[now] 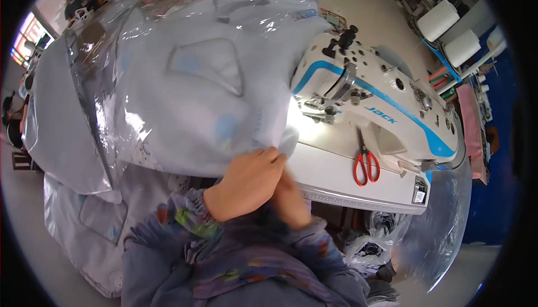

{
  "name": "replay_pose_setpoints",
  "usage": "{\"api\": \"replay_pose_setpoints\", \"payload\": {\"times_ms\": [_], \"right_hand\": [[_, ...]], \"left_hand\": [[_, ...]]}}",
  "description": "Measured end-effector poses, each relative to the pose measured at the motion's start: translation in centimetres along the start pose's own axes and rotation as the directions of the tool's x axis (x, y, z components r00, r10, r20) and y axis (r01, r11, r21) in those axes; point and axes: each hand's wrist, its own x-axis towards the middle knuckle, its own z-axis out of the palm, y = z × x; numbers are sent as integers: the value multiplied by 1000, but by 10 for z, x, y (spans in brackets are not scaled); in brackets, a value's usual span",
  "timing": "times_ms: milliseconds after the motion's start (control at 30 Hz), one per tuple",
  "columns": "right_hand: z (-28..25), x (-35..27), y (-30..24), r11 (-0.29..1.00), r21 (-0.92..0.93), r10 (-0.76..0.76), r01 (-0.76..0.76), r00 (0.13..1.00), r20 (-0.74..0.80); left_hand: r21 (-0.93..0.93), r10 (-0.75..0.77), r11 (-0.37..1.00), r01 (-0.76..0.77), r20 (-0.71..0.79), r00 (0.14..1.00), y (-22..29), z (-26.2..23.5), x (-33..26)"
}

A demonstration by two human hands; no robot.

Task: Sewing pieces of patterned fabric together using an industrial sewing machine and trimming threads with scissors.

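A large grey sheet of fabric [185,116] with glossy clear plastic on it covers the table to the left of the sewing machine [381,99]. A pocket-like outlined patch [207,66] shows on it. At the near right corner of the sheet, my left hand [244,183] is closed on its edge. My right hand [291,200] is close beside and partly behind the left one, blurred, with its fingers hidden. The machine's lamp lights the needle area [314,119], just beyond my hands.
Red-handled scissors [367,167] lie on the machine bed. White thread cones [440,21] stand on a rack at the far right. More grey fabric [84,239] hangs at the lower left. A plastic bag [370,248] is below the table. People [73,7] are in the left background.
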Motion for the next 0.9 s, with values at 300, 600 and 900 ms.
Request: {"api": "replay_pose_setpoints", "payload": {"times_ms": [300,600,900], "right_hand": [[157,12,88,974,-1,160,-225,691,705],[60,-118,36,778,426,211,-461,831,515],[45,-133,33,633,472,463,-614,789,405]], "left_hand": [[91,22,994,-57,348,937,-39,7,24],[-75,75,994,-78,-43,996,-31,32,-3],[-3,26,1000,-26,-33,999,-23,36,6]]}}
